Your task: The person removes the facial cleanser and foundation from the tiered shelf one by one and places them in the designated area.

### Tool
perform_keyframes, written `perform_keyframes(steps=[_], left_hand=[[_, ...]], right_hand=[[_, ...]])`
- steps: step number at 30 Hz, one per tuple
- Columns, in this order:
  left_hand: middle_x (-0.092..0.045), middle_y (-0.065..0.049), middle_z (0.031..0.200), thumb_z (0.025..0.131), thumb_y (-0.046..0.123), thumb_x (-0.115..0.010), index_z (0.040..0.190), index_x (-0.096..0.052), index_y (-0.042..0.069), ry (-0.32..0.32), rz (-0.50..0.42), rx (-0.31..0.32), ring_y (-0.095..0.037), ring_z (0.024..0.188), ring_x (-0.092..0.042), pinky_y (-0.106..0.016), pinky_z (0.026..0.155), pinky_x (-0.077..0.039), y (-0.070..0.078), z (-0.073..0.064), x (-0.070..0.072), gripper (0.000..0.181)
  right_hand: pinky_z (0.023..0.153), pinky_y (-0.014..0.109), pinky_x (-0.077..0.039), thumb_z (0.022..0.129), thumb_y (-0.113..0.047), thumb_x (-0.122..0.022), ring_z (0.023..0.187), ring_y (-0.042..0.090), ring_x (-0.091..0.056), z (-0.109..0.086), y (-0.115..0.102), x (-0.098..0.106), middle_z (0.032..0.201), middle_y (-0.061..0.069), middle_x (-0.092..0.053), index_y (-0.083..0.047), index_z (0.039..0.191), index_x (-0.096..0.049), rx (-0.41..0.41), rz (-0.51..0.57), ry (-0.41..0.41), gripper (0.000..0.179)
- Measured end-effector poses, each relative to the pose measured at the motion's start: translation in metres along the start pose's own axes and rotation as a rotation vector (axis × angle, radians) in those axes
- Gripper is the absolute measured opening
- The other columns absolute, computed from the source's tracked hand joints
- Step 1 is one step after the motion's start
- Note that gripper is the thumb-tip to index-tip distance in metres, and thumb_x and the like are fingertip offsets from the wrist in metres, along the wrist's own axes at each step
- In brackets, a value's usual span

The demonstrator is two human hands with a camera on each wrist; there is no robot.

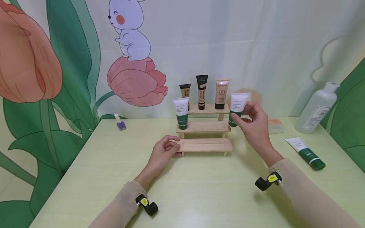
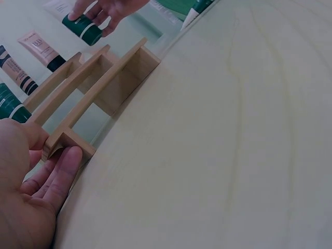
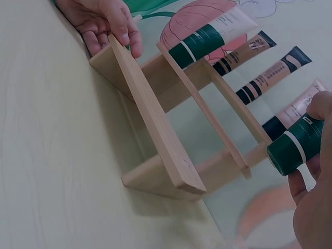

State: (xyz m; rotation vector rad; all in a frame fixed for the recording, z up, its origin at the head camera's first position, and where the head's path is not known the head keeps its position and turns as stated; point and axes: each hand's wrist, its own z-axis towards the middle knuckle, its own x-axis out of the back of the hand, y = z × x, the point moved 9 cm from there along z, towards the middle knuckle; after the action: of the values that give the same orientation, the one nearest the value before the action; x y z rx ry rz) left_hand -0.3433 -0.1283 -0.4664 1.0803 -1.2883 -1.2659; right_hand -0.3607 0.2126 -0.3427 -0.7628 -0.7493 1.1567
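Note:
My right hand [image 1: 255, 125] pinches a white and green squeeze tube [image 1: 239, 100] upright, cap down, beside the right end of the middle step of a three-tier wooden display stand [image 1: 205, 145]. The right wrist view shows the tube's green cap end [image 3: 287, 154] clear of the wood. With thumb and fingers, my left hand [image 1: 163, 152] grips the left end of the lowest step, also seen in the left wrist view. A matching green and white tube [image 1: 182, 114] stands at the middle step's left end. On the top step are a gold and black tube [image 1: 185, 91], a beige and black tube [image 1: 201, 93] and a pink BB tube [image 1: 221, 93].
Another green and white tube [image 1: 306, 154] lies on the table's right side. Behind it stand a white bottle [image 1: 316, 109] and a small pale box [image 1: 275, 126]. A purple nail polish bottle [image 1: 120, 123] is at the back left. A printed curtain [image 1: 199, 38] hangs behind the table.

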Motion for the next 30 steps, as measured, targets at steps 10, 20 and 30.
perform_keyframes(steps=[10,20,30], left_hand=[[-0.073,-0.016,0.108,0.109,0.002,-0.070,0.134,-0.069,0.005,0.007,0.002,0.001,-0.021,0.094,-0.078,-0.037,0.088,-0.073,0.000,-0.001,0.000,0.025],[-0.074,-0.016,0.109,0.109,0.002,-0.070,0.135,-0.068,0.004,-0.002,-0.006,-0.005,-0.021,0.094,-0.078,-0.037,0.089,-0.073,0.001,0.000,-0.001,0.025],[-0.073,-0.015,0.108,0.110,0.003,-0.070,0.134,-0.069,0.005,-0.006,-0.004,-0.008,-0.022,0.094,-0.078,-0.037,0.088,-0.073,0.001,-0.001,-0.001,0.024]], right_hand=[[0.082,0.015,-0.061,0.098,-0.006,-0.085,0.105,0.014,-0.069,0.003,0.001,0.034,0.117,-0.005,-0.067,-0.005,0.134,-0.064,-0.012,-0.053,0.054,0.041],[0.083,0.013,-0.061,0.098,-0.006,-0.085,0.106,0.013,-0.067,0.001,0.008,0.067,0.118,-0.008,-0.066,-0.008,0.136,-0.064,-0.020,-0.104,0.093,0.042],[0.087,0.010,-0.059,0.100,-0.008,-0.084,0.109,0.011,-0.065,0.000,0.013,0.092,0.120,-0.011,-0.064,-0.010,0.138,-0.064,-0.044,-0.176,0.118,0.042]])
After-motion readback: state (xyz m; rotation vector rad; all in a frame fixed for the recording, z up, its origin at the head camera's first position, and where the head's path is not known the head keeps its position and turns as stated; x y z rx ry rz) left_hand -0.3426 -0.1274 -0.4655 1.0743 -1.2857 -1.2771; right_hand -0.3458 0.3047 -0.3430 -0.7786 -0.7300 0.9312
